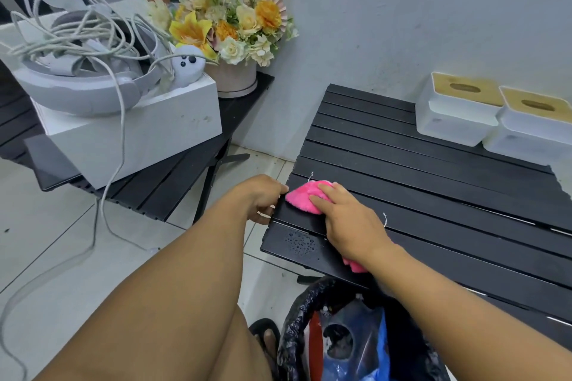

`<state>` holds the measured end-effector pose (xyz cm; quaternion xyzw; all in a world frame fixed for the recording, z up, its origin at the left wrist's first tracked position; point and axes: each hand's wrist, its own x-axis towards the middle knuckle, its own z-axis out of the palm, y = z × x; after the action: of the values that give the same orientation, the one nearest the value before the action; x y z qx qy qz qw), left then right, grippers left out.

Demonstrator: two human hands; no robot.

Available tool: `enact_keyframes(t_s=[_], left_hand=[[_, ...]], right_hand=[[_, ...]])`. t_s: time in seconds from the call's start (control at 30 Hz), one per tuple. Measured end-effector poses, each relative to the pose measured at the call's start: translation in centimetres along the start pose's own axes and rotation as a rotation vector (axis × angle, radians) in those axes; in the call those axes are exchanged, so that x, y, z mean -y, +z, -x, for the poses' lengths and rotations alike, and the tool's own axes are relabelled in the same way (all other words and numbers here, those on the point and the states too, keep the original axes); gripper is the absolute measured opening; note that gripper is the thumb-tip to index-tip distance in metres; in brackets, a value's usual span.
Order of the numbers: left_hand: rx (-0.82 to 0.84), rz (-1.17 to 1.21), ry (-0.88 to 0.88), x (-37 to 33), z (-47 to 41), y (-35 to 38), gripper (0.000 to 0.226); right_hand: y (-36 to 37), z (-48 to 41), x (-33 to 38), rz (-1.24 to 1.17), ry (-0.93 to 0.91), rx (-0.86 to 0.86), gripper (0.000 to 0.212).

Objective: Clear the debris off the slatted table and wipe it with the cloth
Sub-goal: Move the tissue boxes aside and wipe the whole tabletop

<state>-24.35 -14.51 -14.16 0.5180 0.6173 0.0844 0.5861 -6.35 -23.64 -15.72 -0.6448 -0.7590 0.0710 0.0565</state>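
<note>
A black slatted table (433, 189) fills the right half of the view. My right hand (349, 219) presses a pink cloth (305, 196) flat onto the slats near the table's left edge, and part of the cloth shows again below my wrist. My left hand (263, 199) grips that left edge, fingers curled under it. Two short white threads (384, 219) lie on the slats, one beside the cloth and one right of my hand. Water droplets (301, 243) bead on the near left corner.
Two white tissue boxes (458, 114) with wooden lids stand at the table's back right. A bin lined with a black bag (349, 340) sits below the near edge. To the left, another dark table carries a white box (136, 130) with a headset and cables, plus a flower arrangement (229, 28).
</note>
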Motion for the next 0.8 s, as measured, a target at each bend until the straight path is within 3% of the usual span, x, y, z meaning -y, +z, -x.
enact_keyframes(t_s=[0.23, 0.57, 0.8], left_hand=[[-0.001, 0.002, 0.006, -0.2, 0.5, -0.2, 0.017], [-0.024, 0.018, -0.003, -0.5, 0.7, -0.1, 0.015], [-0.007, 0.025, -0.018, -0.6, 0.9, -0.1, 0.016]], right_hand=[[-0.5, -5.8, 0.8, 0.0, 0.034, -0.013, 0.052], [0.2, 3.2, -0.8, 0.05, 0.006, 0.007, 0.054], [0.0, -1.9, 0.3, 0.026, -0.001, -0.049, 0.049]])
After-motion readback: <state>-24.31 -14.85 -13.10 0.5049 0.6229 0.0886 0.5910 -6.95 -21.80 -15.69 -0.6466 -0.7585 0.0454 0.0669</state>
